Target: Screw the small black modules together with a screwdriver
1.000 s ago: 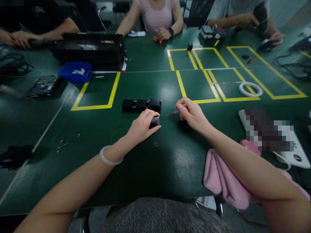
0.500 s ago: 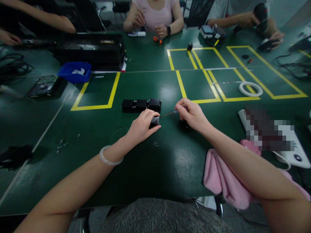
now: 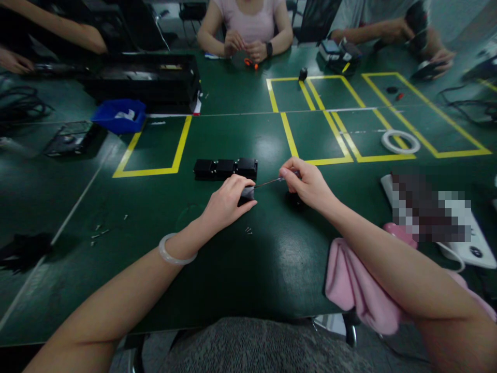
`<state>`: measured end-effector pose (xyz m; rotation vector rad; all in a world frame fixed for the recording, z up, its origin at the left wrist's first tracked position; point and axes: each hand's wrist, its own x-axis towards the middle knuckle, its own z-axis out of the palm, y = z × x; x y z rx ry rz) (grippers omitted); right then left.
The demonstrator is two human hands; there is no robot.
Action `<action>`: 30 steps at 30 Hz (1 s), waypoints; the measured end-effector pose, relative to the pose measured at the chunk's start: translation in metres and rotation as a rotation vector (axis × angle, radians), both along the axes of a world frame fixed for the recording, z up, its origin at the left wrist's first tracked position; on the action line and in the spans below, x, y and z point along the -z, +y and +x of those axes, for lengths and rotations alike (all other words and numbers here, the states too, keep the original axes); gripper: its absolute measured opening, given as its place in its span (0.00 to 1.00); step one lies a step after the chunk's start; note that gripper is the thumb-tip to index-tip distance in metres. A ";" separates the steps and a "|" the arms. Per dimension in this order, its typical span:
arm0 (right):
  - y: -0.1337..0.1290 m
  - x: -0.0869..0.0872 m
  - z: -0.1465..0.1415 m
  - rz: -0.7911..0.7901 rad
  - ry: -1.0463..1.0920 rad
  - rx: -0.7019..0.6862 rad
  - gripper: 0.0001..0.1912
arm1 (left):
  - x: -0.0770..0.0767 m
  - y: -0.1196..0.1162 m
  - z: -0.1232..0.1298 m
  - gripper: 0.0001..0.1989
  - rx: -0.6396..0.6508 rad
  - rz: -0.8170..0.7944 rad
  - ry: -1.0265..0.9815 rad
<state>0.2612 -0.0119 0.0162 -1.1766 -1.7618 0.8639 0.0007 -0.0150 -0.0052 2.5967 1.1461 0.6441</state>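
Note:
My left hand (image 3: 227, 202) is closed around a small black block (image 3: 247, 193) on the green table. My right hand (image 3: 303, 178) pinches a thin screwdriver (image 3: 272, 181), whose tip meets the right side of that block. Just behind my left hand, a row of black blocks (image 3: 225, 168) stands side by side. A dark part (image 3: 294, 199) lies under my right hand, partly hidden by it. Several small screws (image 3: 248, 230) lie in front of the held block.
More screws (image 3: 100, 234) lie at the left. A blue bin (image 3: 119, 116), a white tape roll (image 3: 400, 142), a pink cloth (image 3: 361, 290) and a white power strip (image 3: 473, 233) surround the work area. Other people sit across the table.
The person opposite has brought both hands together above the orange item. The arm at the far left has shifted left. My hands and the block look almost unmoved.

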 end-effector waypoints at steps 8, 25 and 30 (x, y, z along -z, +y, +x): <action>0.000 0.001 0.000 0.054 0.003 0.005 0.05 | 0.001 0.000 0.000 0.19 -0.005 -0.004 -0.004; -0.001 -0.004 0.000 0.022 -0.022 0.008 0.07 | -0.002 -0.001 0.000 0.19 -0.004 -0.018 -0.008; -0.001 -0.003 0.000 -0.014 -0.041 0.008 0.11 | -0.001 -0.001 0.000 0.18 -0.010 -0.020 -0.001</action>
